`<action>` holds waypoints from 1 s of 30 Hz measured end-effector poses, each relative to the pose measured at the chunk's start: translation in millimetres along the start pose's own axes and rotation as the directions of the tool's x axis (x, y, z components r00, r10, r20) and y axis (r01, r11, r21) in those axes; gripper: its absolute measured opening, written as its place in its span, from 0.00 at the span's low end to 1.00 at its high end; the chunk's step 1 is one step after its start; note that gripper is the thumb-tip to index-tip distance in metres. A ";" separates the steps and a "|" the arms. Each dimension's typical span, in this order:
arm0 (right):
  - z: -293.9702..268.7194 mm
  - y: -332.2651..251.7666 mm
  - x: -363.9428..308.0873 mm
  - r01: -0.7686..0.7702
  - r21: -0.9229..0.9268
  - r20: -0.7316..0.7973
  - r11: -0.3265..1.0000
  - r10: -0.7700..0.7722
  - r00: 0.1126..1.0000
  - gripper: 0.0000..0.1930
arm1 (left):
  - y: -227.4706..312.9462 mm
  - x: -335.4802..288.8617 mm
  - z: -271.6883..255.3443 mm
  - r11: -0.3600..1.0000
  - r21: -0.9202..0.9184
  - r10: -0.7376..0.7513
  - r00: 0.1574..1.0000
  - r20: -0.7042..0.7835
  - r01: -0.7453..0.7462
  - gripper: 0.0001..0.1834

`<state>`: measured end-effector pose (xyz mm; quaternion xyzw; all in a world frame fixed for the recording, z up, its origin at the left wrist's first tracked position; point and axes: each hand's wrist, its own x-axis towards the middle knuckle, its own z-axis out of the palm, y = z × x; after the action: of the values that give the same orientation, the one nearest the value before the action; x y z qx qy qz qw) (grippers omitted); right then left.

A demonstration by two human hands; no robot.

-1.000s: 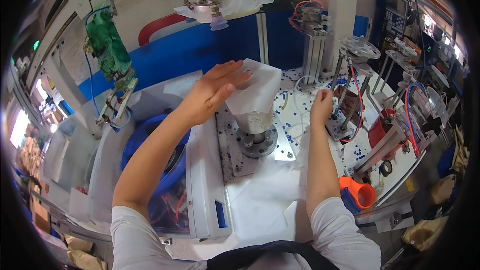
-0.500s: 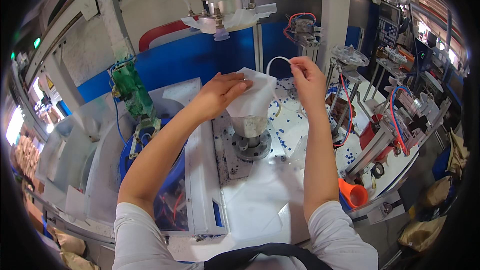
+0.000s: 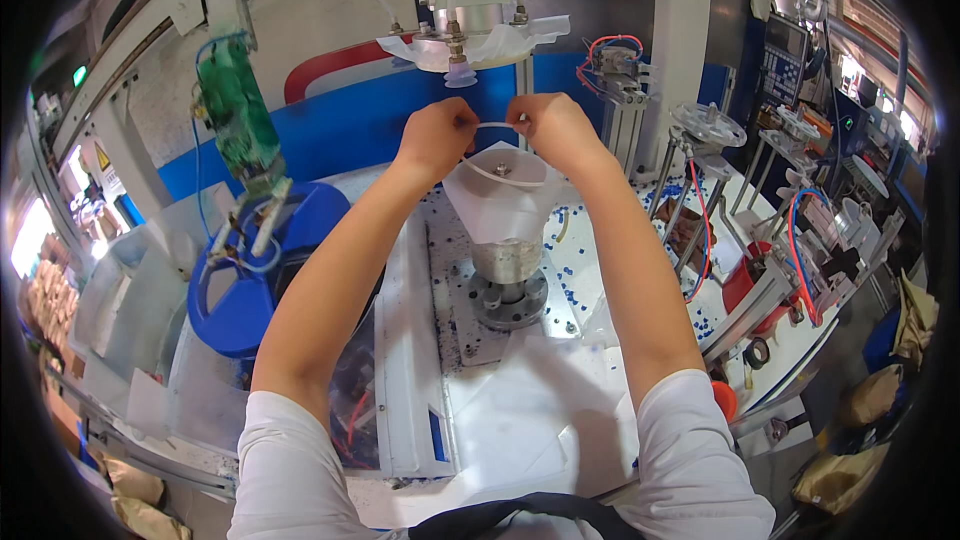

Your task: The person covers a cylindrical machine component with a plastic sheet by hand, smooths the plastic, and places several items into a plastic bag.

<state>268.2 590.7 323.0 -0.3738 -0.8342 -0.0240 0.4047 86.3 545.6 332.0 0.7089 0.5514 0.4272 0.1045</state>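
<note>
A thin white flexible strip (image 3: 495,125) forms a small loop above a white sheet (image 3: 497,210). My left hand (image 3: 438,138) is closed in a pinch on one part of the strip. Close by, my right hand (image 3: 553,130) pinches another part, with a short stretch showing between them. The strip's lower curve hangs over the top of the sheet. That sheet is draped around the upper part of a metal cylinder (image 3: 505,260), which stands on a round flanged base (image 3: 508,302). A small metal fitting (image 3: 502,169) shows at the top, inside the loop.
Suction cups (image 3: 459,73) hang from a machine head just beyond my hands. At left, a green machine arm (image 3: 240,115) carries a blue round part (image 3: 235,310). White sheets (image 3: 520,410) lie near me; blue pellets and metal stands (image 3: 708,125) are to the right.
My left hand has left the sheet and taken hold of the strip. My right hand has moved left, bringing the strip over the cylinder. The blue part at left has come up with the green arm.
</note>
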 end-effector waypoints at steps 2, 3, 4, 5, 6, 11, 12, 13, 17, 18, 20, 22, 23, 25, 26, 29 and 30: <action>6.3 -0.6 -2.1 0.004 -0.071 0.023 0.998 -0.002 1.000 0.07 | -14.3 1.8 5.3 0.984 0.142 0.115 0.993 -0.028 -0.110 0.07; 8.0 -1.3 -3.6 -0.008 -0.082 0.042 0.997 0.011 0.999 0.08 | -20.4 2.0 8.2 0.963 0.214 0.173 0.984 -0.036 -0.162 0.07; 10.0 -2.6 -6.1 -0.021 -0.093 0.063 0.995 0.026 0.998 0.08 | -25.2 0.7 11.5 0.954 0.239 0.193 0.981 -0.033 -0.180 0.07; 11.6 -3.4 -7.8 -0.033 -0.103 0.083 0.994 0.041 0.996 0.08 | -29.6 -0.9 14.5 0.944 0.265 0.213 0.977 -0.030 -0.198 0.07; 13.0 -3.7 -8.6 -0.022 -0.131 0.065 0.991 0.031 0.997 0.09 | -33.2 -1.5 16.5 0.932 0.292 0.232 0.972 -0.027 -0.215 0.06; 22.9 0.0 -13.0 0.042 -0.229 0.009 0.972 -0.041 0.999 0.09 | -30.6 -6.7 21.2 0.920 0.343 0.211 0.977 -0.023 -0.191 0.07; 23.7 0.5 -13.1 0.031 -0.226 0.015 0.974 -0.029 0.999 0.09 | -30.2 -7.3 21.7 0.918 0.349 0.210 0.977 -0.024 -0.189 0.07; 24.7 0.3 -13.0 0.022 -0.224 0.020 0.974 -0.018 1.000 0.09 | -30.2 -8.2 22.6 0.920 0.345 0.216 0.975 -0.044 -0.189 0.07; 29.6 2.6 -13.8 0.049 -0.228 -0.012 0.972 -0.053 0.999 0.09 | -29.4 -10.3 25.3 0.921 0.342 0.224 0.972 -0.070 -0.188 0.08; 29.9 2.3 -14.4 0.048 -0.226 -0.017 0.973 -0.053 0.998 0.09 | -29.2 -10.5 25.7 0.920 0.345 0.223 0.973 -0.063 -0.188 0.08; 29.2 -0.3 -14.0 0.049 -0.223 -0.031 0.974 -0.057 0.998 0.08 | -31.0 -10.2 26.5 0.900 0.386 0.244 0.968 -0.062 -0.202 0.09; 31.9 3.0 -14.0 0.052 -0.231 -0.018 0.971 -0.057 0.998 0.08 | -29.9 -10.2 26.9 0.892 0.410 0.230 0.972 -0.054 -0.188 0.09; 32.7 4.9 -14.0 0.052 -0.237 -0.012 0.970 -0.057 0.998 0.07 | -27.2 -11.1 27.1 0.895 0.414 0.206 0.977 -0.048 -0.168 0.09; 32.6 6.7 -14.5 0.053 -0.236 0.003 0.970 -0.054 0.999 0.08 | -24.1 -11.8 26.0 0.899 0.409 0.180 0.983 -0.029 -0.153 0.09; 31.9 6.4 -15.1 0.053 -0.234 0.011 0.971 -0.052 0.999 0.08 | -23.8 -12.2 24.4 0.902 0.401 0.178 0.984 -0.015 -0.157 0.09; 25.4 1.9 -21.6 0.022 -0.218 0.023 0.976 -0.018 1.000 0.10 | -32.7 -12.1 18.3 0.935 0.319 0.153 0.987 0.037 -0.157 0.10; 25.5 3.1 -23.9 0.000 -0.188 0.020 0.982 0.004 1.000 0.11 | -37.8 -11.6 16.9 0.948 0.280 0.143 0.988 0.057 -0.153 0.10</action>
<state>262.8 587.2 288.5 -0.4114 -0.8319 -0.0986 0.3591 72.0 554.9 292.6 0.7635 0.5503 0.3374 -0.0206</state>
